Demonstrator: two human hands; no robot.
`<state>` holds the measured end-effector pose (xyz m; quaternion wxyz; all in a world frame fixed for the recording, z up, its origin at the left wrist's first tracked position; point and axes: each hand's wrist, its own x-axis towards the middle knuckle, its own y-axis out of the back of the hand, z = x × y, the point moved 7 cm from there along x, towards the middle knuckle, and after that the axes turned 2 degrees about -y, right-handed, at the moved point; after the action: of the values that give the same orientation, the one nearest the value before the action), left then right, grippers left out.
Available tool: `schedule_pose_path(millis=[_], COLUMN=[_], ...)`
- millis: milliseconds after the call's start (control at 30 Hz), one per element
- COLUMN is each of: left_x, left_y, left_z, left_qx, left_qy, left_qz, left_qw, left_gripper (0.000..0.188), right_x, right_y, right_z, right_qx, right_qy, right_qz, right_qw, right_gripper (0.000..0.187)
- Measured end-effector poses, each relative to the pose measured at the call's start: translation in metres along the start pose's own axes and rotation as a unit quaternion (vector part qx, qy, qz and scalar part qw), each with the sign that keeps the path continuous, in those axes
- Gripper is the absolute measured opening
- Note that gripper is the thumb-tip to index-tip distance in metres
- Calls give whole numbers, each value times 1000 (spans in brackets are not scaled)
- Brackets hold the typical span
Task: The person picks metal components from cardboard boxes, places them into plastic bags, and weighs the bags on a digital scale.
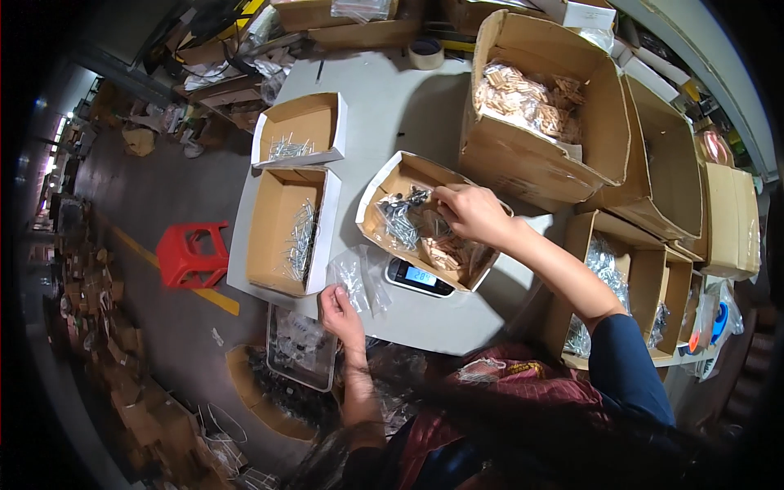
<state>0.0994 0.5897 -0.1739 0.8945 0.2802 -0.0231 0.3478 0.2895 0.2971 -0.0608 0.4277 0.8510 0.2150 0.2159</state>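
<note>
My left hand (340,316) is closed at the table's front edge, its fingertips against a small clear plastic bag (349,278) with a few metal pieces inside. My right hand (469,214) reaches into a cut-down cardboard box (384,178), fingers pinched together; what is between them is hidden. Bagged silver screws (400,226), small black parts (416,197) and wooden dowels (443,253) lie in this box. Under its front side sits a digital scale (419,278) with a lit display. Another clear bag (376,282) lies beside the scale.
Left on the table (380,106) stand two shallow boxes, one with long screws (301,241), one with shorter screws (290,148). A tall carton (523,167) of bagged dowels is at back right, more cartons (665,180) beyond. A red stool (193,255) stands on the floor.
</note>
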Motion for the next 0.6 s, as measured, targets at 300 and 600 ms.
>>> schedule_pose_path(millis=[300, 600], left_x=[0, 2], left_y=[3, 3], left_z=[5, 20], left_qx=[-21, 2], left_qy=[29, 23], left_qz=[0, 0], left_qw=[999, 1000], left_gripper=[16, 17], right_x=[34, 21], right_y=[-45, -25], right_z=[-4, -11], right_qx=[-137, -43], right_qy=[-2, 14], right_qz=[-89, -58], right_qw=[987, 997], right_gripper=[28, 32])
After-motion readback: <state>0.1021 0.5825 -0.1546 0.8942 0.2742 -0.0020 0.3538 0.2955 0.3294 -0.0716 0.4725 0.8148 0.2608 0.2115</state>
